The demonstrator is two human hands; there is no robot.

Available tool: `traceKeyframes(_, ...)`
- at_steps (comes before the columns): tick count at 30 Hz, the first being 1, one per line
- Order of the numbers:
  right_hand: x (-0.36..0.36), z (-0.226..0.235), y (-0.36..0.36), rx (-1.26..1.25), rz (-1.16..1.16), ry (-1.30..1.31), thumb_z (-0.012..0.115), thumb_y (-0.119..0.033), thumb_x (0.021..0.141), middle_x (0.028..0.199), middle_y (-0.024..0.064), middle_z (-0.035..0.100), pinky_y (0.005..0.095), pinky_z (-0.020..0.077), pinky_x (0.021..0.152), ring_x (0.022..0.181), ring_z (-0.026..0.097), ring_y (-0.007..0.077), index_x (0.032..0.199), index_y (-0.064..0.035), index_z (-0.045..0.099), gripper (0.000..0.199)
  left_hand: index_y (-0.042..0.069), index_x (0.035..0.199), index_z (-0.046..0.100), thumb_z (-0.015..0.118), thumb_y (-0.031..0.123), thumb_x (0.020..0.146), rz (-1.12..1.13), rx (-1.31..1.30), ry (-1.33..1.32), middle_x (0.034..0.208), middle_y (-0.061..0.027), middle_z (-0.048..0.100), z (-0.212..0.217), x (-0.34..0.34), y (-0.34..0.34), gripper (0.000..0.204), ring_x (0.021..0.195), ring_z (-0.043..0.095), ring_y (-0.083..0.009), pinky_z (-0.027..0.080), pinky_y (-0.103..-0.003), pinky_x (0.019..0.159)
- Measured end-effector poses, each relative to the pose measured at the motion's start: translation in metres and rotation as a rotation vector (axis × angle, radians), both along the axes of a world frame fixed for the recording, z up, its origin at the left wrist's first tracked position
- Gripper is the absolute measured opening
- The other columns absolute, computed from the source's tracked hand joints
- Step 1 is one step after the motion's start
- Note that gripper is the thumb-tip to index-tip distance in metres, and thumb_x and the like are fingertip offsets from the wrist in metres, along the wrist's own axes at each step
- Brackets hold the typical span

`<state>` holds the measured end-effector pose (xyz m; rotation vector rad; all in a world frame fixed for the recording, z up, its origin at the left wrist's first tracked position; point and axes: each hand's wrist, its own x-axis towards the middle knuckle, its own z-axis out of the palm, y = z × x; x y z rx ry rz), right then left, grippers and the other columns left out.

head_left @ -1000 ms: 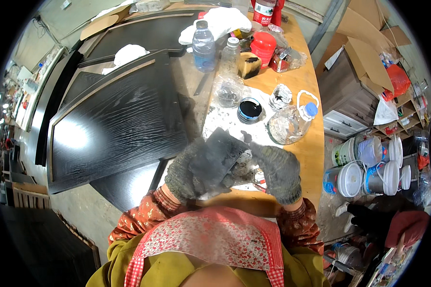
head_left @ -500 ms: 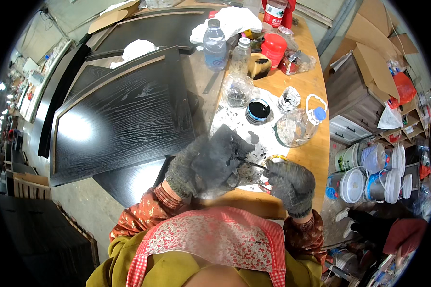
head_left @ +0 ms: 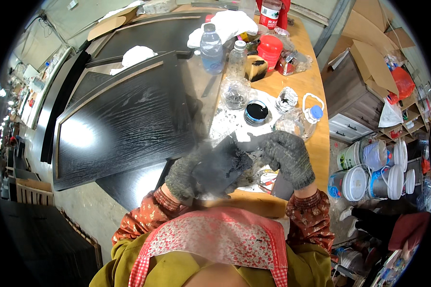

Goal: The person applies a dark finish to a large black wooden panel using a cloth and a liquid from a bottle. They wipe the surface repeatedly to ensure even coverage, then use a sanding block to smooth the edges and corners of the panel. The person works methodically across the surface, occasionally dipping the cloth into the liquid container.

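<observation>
My left hand (head_left: 184, 174), in a dark grey glove, holds a black flat piece (head_left: 227, 162) with a ragged, glossy edge; a hazy smear covers part of it, so its kind is unclear. My right hand (head_left: 289, 160), gloved likewise, has its fingers drawn together, pointing left to the upper edge of that piece. What they grip is hidden. Below the right hand lies a dark grey flat thing (head_left: 282, 188). Just beyond both hands, an open tin of black paint (head_left: 256, 112) stands on a stained white sheet (head_left: 220, 119).
Black wood-grain panels (head_left: 124, 119) lie at left. On the wooden table (head_left: 316, 67) are plastic bottles (head_left: 210, 50), a blue-capped jug (head_left: 297, 122), a red tub (head_left: 269, 50) and white cloths (head_left: 225, 26). Buckets (head_left: 354, 184) stand at right; another person's legs (head_left: 376, 222) show there.
My right hand has moved up and its fingers now reach left to the black piece. The thin dark stick seen by it before no longer shows. The grey flat thing has come into sight.
</observation>
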<state>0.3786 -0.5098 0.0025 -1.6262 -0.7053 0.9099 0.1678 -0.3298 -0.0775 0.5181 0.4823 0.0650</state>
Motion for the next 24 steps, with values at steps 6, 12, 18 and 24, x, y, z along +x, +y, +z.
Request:
traceKeyframes(6,-0.016,0.022,0.008,0.225,0.022,-0.033,0.059,-0.009,0.091,0.082,0.0041,0.067,0.0206,0.0495,0.061,0.068,0.06,0.0085,0.111,0.0015,0.066,0.023,0.006,0.14,0.041,0.046,0.038,0.098,-0.031,0.19,0.017,0.137,-0.0198,0.049,-0.001,-0.005,0.002,0.053,0.127,0.048,-0.0381,0.041,-0.054,0.105)
traceKeyframes(12,-0.01,-0.01,-0.014,0.13,0.276,-1.108,0.071,-0.015,0.075,0.102,0.0049,0.068,0.0391,0.052,0.08,0.091,0.064,0.0275,0.114,-0.013,0.069,0.038,0.004,0.139,0.043,0.047,0.036,0.098,0.032,0.169,-0.077,0.136,-0.0192,0.051,0.046,0.011,-0.007,0.052,0.123,0.052,-0.0354,0.044,-0.047,0.104)
traceKeyframes(18,-0.018,-0.007,-0.027,0.225,0.297,-1.167,0.07,-0.009,0.073,0.101,0.0077,0.067,0.0387,0.0506,0.074,0.086,0.064,0.0272,0.106,-0.0101,0.069,0.033,0.003,0.133,0.047,0.048,0.027,0.099,-0.104,0.781,-0.359,0.123,-0.0132,0.058,0.05,0.008,-0.001,0.042,0.111,0.058,-0.0255,0.049,-0.039,0.096)
traceKeyframes(24,-0.031,-0.022,-0.014,0.355,0.139,-1.498,0.064,-0.012,0.08,0.074,0.0083,0.063,0.0365,0.0493,0.06,0.068,0.061,0.0267,0.099,-0.0017,0.065,0.021,0.002,0.103,0.064,0.063,0.025,0.091,0.292,-0.237,-0.123,0.103,-0.0161,0.068,0.066,0.002,-0.02,0.025,0.094,0.067,-0.0321,0.055,-0.053,0.085)
